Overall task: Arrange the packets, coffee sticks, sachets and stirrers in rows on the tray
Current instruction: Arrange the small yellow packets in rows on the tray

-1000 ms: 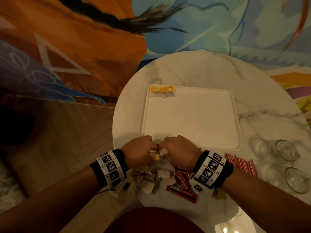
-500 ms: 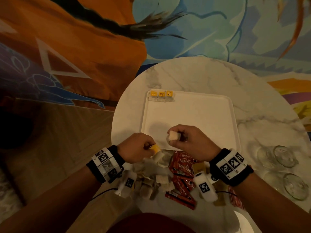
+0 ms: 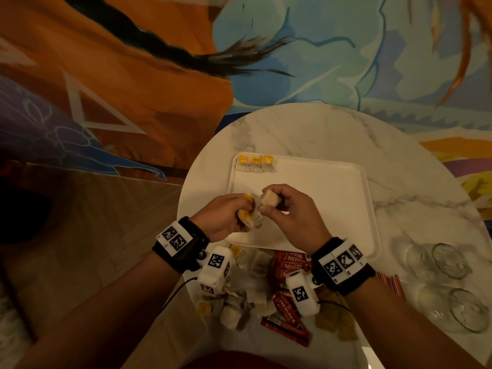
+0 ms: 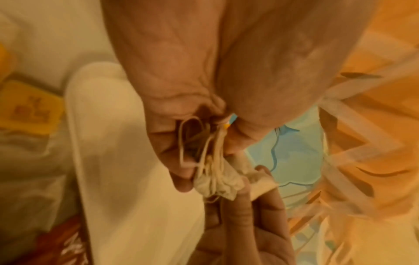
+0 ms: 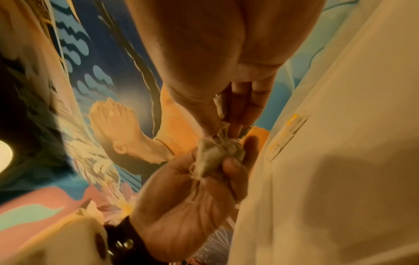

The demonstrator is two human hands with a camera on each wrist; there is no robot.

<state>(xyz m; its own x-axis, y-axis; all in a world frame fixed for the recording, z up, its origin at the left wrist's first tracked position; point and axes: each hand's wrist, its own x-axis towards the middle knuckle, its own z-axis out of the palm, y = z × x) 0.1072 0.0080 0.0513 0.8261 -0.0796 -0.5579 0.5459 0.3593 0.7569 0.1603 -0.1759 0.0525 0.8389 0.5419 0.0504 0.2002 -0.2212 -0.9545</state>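
Observation:
Over the near-left part of the white tray (image 3: 332,209), my left hand (image 3: 245,211) grips a small bunch of tea bags (image 3: 249,217) with yellow tags and tangled strings (image 4: 211,161). Close beside it, my right hand (image 3: 269,206) pinches a single pale tea bag (image 3: 270,199). Strings still run between that bag and the bunch (image 5: 217,156). Three tea bags with yellow tags (image 3: 255,163) lie in a row at the tray's far left corner. Loose tea bags (image 3: 255,291), red coffee sticks (image 3: 290,265), brown sachets (image 3: 335,323) and red stirrers (image 3: 394,283) lie in front of the tray.
The round marble table (image 3: 306,129) holds the tray. Two clear glasses (image 3: 447,259) (image 3: 466,310) lie on the right side, close to the stirrers. A painted wall rises behind the table, with wooden floor to the left.
Both hands rose from the pile at the table's front edge and moved forward over the tray's near-left part, the left with a bunch of tea bags, the right with one bag.

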